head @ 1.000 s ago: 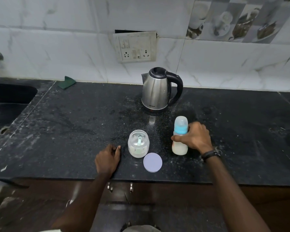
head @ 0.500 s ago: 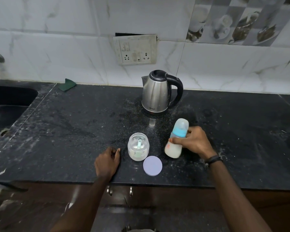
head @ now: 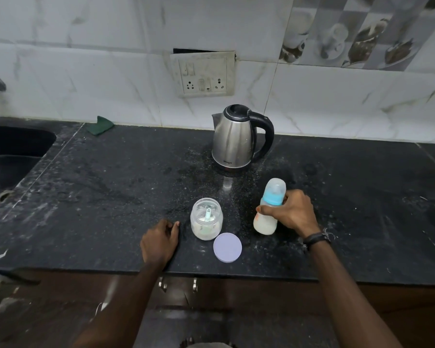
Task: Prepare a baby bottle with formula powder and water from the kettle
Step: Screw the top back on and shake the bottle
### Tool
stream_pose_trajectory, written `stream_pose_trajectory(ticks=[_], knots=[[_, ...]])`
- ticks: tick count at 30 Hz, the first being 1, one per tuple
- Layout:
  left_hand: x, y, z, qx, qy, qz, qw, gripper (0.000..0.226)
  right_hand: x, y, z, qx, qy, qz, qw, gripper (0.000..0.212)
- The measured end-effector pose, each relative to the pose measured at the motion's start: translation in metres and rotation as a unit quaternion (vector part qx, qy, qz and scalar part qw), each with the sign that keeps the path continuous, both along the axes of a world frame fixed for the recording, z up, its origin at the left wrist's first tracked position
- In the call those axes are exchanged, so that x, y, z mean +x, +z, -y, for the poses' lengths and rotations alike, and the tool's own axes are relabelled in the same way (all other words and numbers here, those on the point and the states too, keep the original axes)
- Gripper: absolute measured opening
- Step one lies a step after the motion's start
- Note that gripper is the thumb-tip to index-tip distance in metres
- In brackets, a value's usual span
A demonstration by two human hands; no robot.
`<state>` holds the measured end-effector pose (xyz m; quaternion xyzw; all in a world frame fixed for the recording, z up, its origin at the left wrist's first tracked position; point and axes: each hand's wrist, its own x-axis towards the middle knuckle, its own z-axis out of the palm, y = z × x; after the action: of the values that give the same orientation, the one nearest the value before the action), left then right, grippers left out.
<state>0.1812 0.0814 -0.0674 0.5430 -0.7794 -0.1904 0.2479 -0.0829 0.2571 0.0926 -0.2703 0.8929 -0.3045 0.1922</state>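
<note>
In our right hand (head: 290, 212) we hold a bottle (head: 268, 209) with a sky-blue collar, a clear frosted cap and milky white liquid. Just right of our left hand (head: 160, 241) stands a clear jar (head: 206, 219) of pale powder with a mint-green scoop; its lilac lid (head: 227, 247) lies beside it. Beyond both hands, the kettle (head: 234, 139) is brushed steel with black handle. The desk (head: 98, 197) is black, speckled white.

**Hands at the counter**

Right hand (head: 290, 213): fingers and thumb curled round the milky plastic baby bottle with blue collar (head: 268, 213), bottle tilted; dark band on wrist. Left hand (head: 160, 241): fingers loosely curled, resting on the black stone counter (head: 98, 197), holding nothing. Both forearms reach fwd.
</note>
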Motion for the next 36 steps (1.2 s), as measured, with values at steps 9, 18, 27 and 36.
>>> stream_pose_trajectory(ticks=[9, 18, 27, 36], knots=[[0.0, 0.0, 0.0, 0.003, 0.003, -0.003, 1.0, 0.029, -0.005, 0.003, -0.002, 0.003, -0.007, -0.012, 1.0, 0.043], [-0.001, 0.001, 0.0, -0.001, 0.002, -0.002, 1.0, 0.027, -0.007, 0.008, -0.002, 0.013, -0.001, 0.009, 1.0, 0.042], [-0.001, 0.003, -0.001, -0.001, 0.002, 0.004, 1.0, 0.027, -0.008, 0.013, -0.003, 0.042, 0.004, -0.043, 0.998, 0.044], [-0.001, -0.001, 0.0, -0.001, 0.005, 0.003, 1.0, 0.028, -0.006, 0.015, -0.004, 0.045, 0.006, -0.056, 0.997, 0.045]])
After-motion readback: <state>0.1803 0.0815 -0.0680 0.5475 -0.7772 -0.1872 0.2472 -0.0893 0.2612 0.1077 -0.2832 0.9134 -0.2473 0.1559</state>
